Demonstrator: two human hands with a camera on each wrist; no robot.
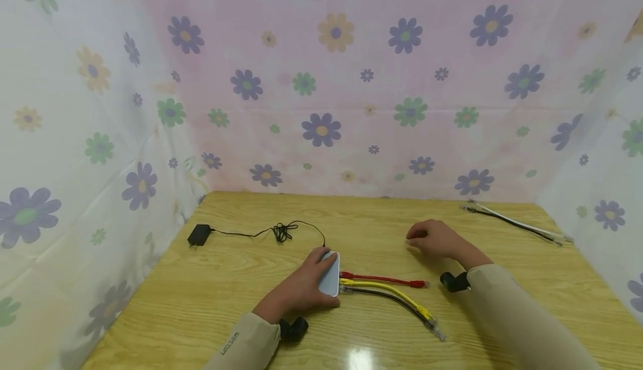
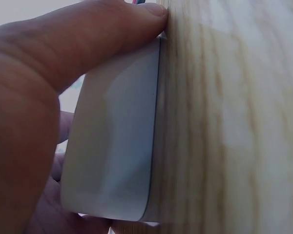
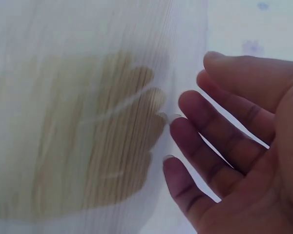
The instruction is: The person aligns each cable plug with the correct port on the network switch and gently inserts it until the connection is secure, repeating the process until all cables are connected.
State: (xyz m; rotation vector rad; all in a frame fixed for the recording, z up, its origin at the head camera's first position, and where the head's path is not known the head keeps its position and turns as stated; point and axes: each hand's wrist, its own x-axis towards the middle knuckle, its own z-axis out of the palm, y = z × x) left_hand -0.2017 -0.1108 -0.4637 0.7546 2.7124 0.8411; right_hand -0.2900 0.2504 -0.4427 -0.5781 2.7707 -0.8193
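My left hand [image 1: 300,289] grips a small white network switch [image 1: 330,278] on the table, thumb along the near side and fingers at the far side. In the left wrist view the thumb lies across one end of the white case [image 2: 119,141]. From its right side run a red network cable [image 1: 384,278], a yellow one [image 1: 389,288] and a black one [image 1: 382,294], their free plugs lying to the right. Over the table, right of the switch, my right hand [image 1: 438,239] holds nothing; in the right wrist view its fingers [image 3: 224,131] are loosely bent and apart.
A black power adapter [image 1: 199,235] lies at the left, its thin cord [image 1: 282,231], bundled midway, reaching the switch's far end. At the back right lie a white cable [image 1: 522,220] and a black cable [image 1: 509,222]. Flowered cloth [image 1: 361,96] encloses the wooden table [image 1: 211,297].
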